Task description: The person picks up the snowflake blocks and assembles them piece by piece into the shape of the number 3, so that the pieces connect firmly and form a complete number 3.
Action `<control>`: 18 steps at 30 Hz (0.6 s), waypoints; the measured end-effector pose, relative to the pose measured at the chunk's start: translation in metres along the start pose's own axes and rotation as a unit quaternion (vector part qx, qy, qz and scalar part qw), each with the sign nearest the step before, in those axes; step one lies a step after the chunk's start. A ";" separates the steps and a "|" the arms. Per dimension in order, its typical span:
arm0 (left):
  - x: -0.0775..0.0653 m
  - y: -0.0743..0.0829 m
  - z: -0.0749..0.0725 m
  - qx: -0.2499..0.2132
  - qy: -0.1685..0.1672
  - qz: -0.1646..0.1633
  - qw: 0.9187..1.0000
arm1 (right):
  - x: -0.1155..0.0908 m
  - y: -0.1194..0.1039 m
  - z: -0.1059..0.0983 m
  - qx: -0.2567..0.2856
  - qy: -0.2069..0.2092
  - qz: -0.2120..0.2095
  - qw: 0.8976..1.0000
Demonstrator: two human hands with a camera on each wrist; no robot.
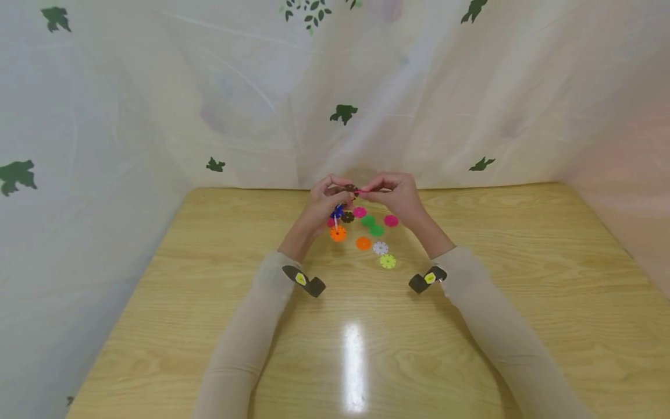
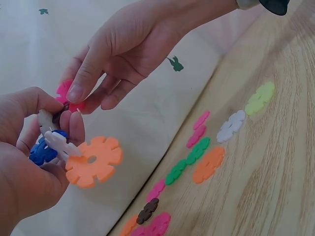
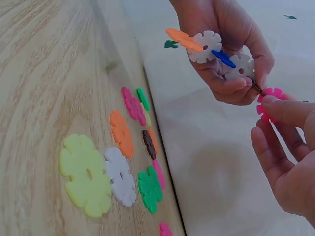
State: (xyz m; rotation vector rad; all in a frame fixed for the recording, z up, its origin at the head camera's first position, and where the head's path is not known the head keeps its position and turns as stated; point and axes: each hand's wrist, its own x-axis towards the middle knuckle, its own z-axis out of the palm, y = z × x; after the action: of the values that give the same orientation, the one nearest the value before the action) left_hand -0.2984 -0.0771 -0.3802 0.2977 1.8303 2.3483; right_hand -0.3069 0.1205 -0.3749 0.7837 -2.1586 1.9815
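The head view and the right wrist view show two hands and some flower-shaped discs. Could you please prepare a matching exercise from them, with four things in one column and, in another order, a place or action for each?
Column 1
1. left hand
2. right hand
3. yellow disc (head view)
4. blue disc

Column 2
A. lies on the table, beside a white disc
B. pinches a pink disc
C. sits between two pale discs
D. holds a chain of joined discs

Right pairs: 1-D, 2-B, 3-A, 4-C.
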 end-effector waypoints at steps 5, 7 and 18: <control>0.000 -0.001 -0.002 -0.007 0.012 -0.013 1.000 | 0.001 -0.001 0.001 -0.040 -0.014 0.021 0.999; 0.000 -0.001 -0.003 -0.010 0.019 -0.015 1.000 | 0.002 -0.003 -0.002 -0.058 -0.021 0.039 0.997; 0.005 0.003 -0.011 -0.026 0.047 -0.030 0.998 | 0.000 -0.009 -0.026 -0.123 -0.174 0.183 0.960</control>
State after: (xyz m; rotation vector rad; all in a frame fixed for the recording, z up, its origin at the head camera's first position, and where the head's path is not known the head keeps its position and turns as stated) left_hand -0.3056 -0.0868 -0.3796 0.1273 1.7871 2.4037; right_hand -0.3092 0.1452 -0.3632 0.7872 -2.8719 1.7649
